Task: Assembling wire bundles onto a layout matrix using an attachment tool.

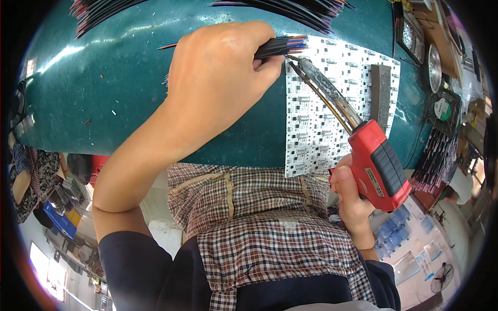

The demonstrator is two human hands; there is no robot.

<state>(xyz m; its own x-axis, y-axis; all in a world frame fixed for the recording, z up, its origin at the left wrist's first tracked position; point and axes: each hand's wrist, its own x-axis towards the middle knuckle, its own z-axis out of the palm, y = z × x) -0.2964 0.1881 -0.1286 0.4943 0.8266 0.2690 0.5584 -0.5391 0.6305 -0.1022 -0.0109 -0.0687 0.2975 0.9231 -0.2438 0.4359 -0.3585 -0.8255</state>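
My left hand [218, 62] is closed round a bundle of black cables [277, 47] with blue, orange and dark wire ends, held above the far part of the table. In my right hand [350, 197] is a red soldering gun [377, 160] with a black ribbed side. Its tip points up and left, close beside the cable ends; whether it touches them I cannot tell. Beneath the gun lies a white panel of circuit boards [311, 129] carrying rows of small parts. A dark grey bar [380, 96] rests on the panel's right side.
Further black cables [106, 13] lie on the green table [62, 103] at the far left, and another pile [290, 9] at the far middle. Small scraps dot the left side. A square fan [442, 108], a metal dish [434, 67] and hanging cables [438, 158] line the right edge.
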